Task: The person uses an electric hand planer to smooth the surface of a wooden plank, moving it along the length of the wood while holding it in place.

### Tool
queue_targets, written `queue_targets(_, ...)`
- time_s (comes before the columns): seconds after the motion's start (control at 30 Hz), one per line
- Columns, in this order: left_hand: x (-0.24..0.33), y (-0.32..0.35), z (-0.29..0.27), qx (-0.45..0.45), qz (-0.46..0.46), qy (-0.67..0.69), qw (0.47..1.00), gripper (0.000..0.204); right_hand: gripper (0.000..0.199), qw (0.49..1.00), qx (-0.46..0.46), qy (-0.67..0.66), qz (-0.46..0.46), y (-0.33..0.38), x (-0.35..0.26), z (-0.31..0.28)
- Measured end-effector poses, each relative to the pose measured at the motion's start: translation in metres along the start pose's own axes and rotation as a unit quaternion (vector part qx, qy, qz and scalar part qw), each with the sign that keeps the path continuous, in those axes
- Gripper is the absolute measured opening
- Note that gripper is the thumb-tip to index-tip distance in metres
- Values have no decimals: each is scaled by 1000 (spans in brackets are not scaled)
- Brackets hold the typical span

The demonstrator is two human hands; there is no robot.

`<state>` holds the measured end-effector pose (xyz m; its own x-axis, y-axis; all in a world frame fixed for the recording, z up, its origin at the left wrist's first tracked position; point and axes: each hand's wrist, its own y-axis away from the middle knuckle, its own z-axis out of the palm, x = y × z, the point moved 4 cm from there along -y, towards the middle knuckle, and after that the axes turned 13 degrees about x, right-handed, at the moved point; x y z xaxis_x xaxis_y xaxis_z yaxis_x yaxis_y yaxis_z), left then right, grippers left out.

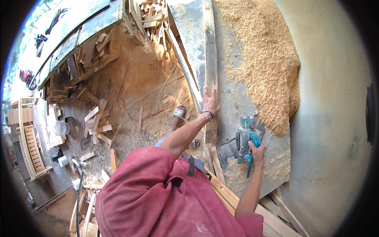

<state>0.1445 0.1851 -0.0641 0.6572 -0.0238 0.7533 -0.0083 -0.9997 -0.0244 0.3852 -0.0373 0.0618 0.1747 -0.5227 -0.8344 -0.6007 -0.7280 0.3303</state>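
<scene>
My left hand lies with its fingers stretched out on a long wooden board, which runs away from me along the bench. A dark bracelet circles that wrist. To the right, my right hand is wrapped round the handle of a teal electric planer. The planer rests on the grey benchtop, apart from the board, and a dark cord leads from it toward the left. Its underside is hidden.
Wood shavings are heaped at the benchtop's far right, against a plastered wall. Offcuts litter the floor at left, below another workbench. A slatted wooden frame stands far left. Planks lie beside my body.
</scene>
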Motion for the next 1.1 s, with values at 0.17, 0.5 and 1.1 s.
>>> queue_targets(0.17, 4, -4, -16, -85, 65, -169, 980, 88, 23, 995, 33, -86, 44, 36, -12, 24)
queue_targets(0.5, 2, -94, -45, -189, 237, -320, 898, 102, 47, 994, 2, -99, 35, 107, 3, 86)
queue_targets(1.1, -3, -136, -49, -174, 290, -351, 873, 113, 36, 999, -6, 29, -19, 148, 52, 105)
